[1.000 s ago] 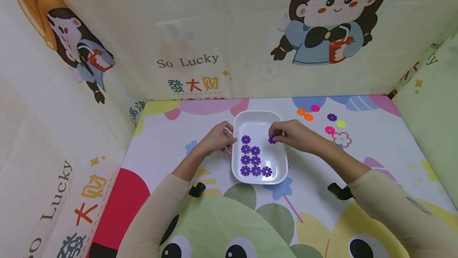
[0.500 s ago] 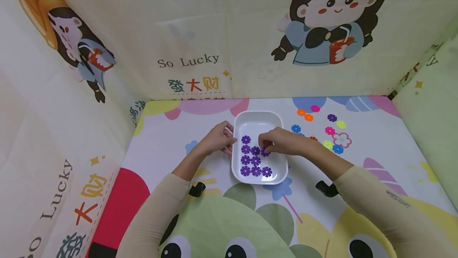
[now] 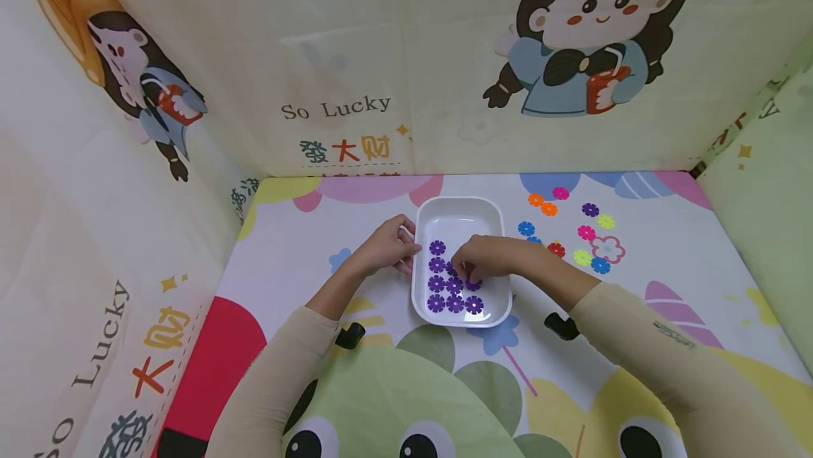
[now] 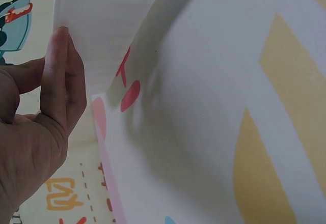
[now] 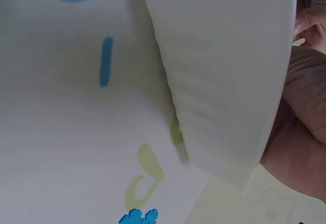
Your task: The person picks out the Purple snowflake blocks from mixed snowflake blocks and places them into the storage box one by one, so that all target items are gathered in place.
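Observation:
A white tray (image 3: 457, 214) stands on the table with rows of purple flower-shaped pieces (image 3: 436, 283) lying in its near left part. My right hand (image 3: 492, 257) reaches over the tray's right rim and pinches a purple flower piece (image 3: 473, 285) low over the floor of the tray, at the right end of a row. Its fingertips partly cover that piece and a neighbour. My left hand (image 3: 386, 245) holds the tray's left rim; in the left wrist view its fingers (image 4: 56, 76) lie against the outer wall. The tray wall (image 5: 224, 71) hides the right fingertips in the right wrist view.
Loose flower pieces in orange, pink, blue, red, yellow and purple (image 3: 590, 209) lie right of the tray. The tablecloth (image 3: 356, 221) bears cartoon prints. Printed cloth walls (image 3: 444, 77) close off the back and both sides.
My right hand has moved left and toward me inside the tray, carrying the purple flower piece to the right end of a row. The left hand and tray stay put.

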`<action>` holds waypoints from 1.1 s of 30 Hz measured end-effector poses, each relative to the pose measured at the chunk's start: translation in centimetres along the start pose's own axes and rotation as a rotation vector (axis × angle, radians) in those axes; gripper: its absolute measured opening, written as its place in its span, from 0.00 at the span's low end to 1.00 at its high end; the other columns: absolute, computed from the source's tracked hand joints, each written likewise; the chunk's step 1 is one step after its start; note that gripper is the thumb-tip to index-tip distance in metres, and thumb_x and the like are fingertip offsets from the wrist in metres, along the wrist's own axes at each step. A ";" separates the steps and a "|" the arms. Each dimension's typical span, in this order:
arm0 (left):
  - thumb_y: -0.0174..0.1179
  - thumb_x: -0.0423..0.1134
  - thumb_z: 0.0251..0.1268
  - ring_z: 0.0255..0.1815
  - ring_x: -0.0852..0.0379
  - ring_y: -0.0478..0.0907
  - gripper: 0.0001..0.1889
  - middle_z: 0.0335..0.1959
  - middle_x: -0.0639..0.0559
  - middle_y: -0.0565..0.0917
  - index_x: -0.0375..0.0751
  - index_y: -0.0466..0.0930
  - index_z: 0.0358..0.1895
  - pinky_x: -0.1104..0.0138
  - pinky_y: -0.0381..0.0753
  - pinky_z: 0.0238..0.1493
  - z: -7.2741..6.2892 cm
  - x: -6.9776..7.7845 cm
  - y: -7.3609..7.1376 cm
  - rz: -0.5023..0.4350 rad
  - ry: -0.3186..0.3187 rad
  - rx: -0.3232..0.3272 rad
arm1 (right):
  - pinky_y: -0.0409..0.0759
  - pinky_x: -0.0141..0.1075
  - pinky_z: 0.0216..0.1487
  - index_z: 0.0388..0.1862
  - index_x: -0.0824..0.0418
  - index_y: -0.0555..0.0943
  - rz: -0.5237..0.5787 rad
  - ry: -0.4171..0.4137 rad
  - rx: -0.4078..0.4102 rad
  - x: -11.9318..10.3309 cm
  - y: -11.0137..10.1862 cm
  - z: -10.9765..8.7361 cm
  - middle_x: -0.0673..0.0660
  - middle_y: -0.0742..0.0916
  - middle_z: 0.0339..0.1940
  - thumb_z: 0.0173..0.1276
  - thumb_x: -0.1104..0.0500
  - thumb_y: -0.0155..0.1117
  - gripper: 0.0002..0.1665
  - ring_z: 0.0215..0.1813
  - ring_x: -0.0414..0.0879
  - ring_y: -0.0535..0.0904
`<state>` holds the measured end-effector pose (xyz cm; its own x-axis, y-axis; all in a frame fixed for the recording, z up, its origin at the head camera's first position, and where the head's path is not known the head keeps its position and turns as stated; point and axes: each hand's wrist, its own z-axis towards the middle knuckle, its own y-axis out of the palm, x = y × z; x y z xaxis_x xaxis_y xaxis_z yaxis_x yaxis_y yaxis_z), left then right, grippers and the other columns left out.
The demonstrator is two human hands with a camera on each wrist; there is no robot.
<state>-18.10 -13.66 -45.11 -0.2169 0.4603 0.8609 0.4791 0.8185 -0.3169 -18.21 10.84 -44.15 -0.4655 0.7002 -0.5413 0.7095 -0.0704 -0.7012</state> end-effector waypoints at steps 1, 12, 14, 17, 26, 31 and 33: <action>0.62 0.31 0.73 0.25 0.53 0.84 0.18 0.39 0.41 0.81 0.36 0.67 0.59 0.54 0.94 0.33 0.0 0.0 0.0 -0.001 -0.001 -0.001 | 0.91 0.34 0.46 0.35 0.54 0.86 -0.010 0.006 -0.005 0.0 0.0 0.1 0.49 0.87 0.32 0.67 0.66 0.73 0.06 0.37 0.44 0.81; 0.62 0.30 0.73 0.24 0.53 0.84 0.17 0.39 0.40 0.81 0.35 0.67 0.59 0.56 0.94 0.32 -0.1 0.1 0.0 -0.003 0.005 -0.002 | 0.92 0.34 0.44 0.34 0.52 0.86 -0.057 0.018 0.001 0.0 0.5 0.5 0.47 0.86 0.30 0.66 0.65 0.74 0.08 0.37 0.44 0.81; 0.62 0.30 0.73 0.25 0.53 0.84 0.17 0.40 0.39 0.81 0.35 0.67 0.59 0.56 0.94 0.31 -0.1 0.1 0.0 -0.003 0.004 -0.002 | 0.91 0.34 0.43 0.34 0.52 0.86 -0.067 0.008 0.004 0.1 0.6 0.6 0.47 0.86 0.30 0.66 0.65 0.74 0.08 0.36 0.43 0.81; 0.62 0.30 0.73 0.25 0.53 0.84 0.18 0.40 0.39 0.82 0.35 0.67 0.59 0.57 0.94 0.31 -0.1 0.1 0.0 -0.002 0.005 -0.001 | 0.91 0.33 0.43 0.34 0.52 0.85 -0.079 -0.005 0.009 0.3 0.7 0.7 0.47 0.85 0.29 0.66 0.65 0.74 0.08 0.36 0.43 0.81; 0.62 0.31 0.73 0.25 0.53 0.84 0.18 0.40 0.39 0.82 0.35 0.67 0.59 0.58 0.94 0.30 0.0 -0.2 0.0 0.005 0.013 0.002 | 0.91 0.33 0.44 0.34 0.50 0.85 -0.085 -0.007 0.022 0.6 1.0 0.9 0.47 0.85 0.29 0.66 0.63 0.75 0.08 0.36 0.43 0.81; 0.62 0.31 0.73 0.24 0.53 0.84 0.18 0.39 0.39 0.82 0.35 0.67 0.59 0.57 0.94 0.31 0.0 -0.2 0.1 0.007 0.019 0.006 | 0.91 0.33 0.44 0.34 0.51 0.85 -0.107 -0.011 0.016 0.7 1.2 1.0 0.47 0.84 0.28 0.65 0.63 0.76 0.08 0.36 0.43 0.80; 0.62 0.31 0.73 0.24 0.53 0.84 0.18 0.39 0.39 0.82 0.35 0.67 0.59 0.56 0.94 0.31 0.0 -0.2 0.1 0.009 0.020 0.006 | 0.91 0.33 0.44 0.34 0.51 0.85 -0.111 -0.009 0.012 0.7 1.2 1.0 0.46 0.84 0.28 0.65 0.63 0.77 0.08 0.36 0.42 0.80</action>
<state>-18.03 -13.69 -45.30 -0.1956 0.4604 0.8659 0.4762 0.8165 -0.3265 -18.23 10.50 -45.86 -0.5454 0.6978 -0.4643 0.6471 -0.0015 -0.7624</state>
